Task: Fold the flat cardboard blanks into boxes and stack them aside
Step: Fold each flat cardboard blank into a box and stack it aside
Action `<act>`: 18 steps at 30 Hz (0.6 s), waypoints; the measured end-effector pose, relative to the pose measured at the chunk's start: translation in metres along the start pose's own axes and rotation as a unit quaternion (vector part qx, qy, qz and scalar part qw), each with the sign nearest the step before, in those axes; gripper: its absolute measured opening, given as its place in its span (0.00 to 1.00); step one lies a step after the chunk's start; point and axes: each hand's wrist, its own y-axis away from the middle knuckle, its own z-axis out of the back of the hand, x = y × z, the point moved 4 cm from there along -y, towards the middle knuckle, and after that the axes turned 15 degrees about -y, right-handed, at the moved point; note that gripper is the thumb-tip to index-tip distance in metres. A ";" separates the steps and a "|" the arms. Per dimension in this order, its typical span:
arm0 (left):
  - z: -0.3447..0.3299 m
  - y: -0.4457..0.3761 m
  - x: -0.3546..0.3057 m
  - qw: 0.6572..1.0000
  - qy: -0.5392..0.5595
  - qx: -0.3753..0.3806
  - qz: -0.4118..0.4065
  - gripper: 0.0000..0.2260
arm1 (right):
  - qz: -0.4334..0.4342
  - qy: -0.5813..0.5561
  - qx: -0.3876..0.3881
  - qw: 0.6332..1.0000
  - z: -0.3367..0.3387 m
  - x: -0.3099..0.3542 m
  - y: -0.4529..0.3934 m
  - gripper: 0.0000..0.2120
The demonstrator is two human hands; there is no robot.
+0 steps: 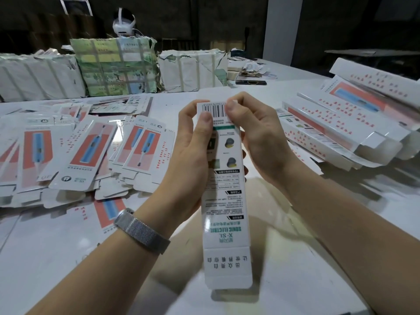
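A long white toothbrush box [225, 201] with green print and a barcode is held lengthwise above the white table [68, 258], its near end flap open. My left hand [193, 144] grips its far end from the left, thumb on the printed face. My right hand [256, 133] pinches the far end by the barcode from the right. Flat blanks [79, 151] with a red and blue picture lie spread at the left. Folded boxes [345, 123] are piled at the right.
Torn paper-wrapped bundles [113, 67] stand along the far side of the table. Behind them sits a white headset [123, 23]. A dark phone-like object [250, 82] and paper scraps lie at the back right. A metal watch band circles my left wrist.
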 end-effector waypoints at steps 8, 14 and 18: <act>0.003 0.000 0.002 1.000 -0.008 0.017 0.020 0.10 | -0.008 -0.098 -0.022 0.995 0.004 0.001 -0.003 0.25; 0.004 -0.002 0.006 0.998 -0.009 -0.003 0.058 0.14 | -0.026 -0.127 -0.021 0.991 0.006 0.003 -0.004 0.10; 0.004 0.000 0.008 0.996 -0.019 0.040 0.082 0.16 | -0.056 -0.086 -0.037 0.994 0.010 0.004 -0.008 0.11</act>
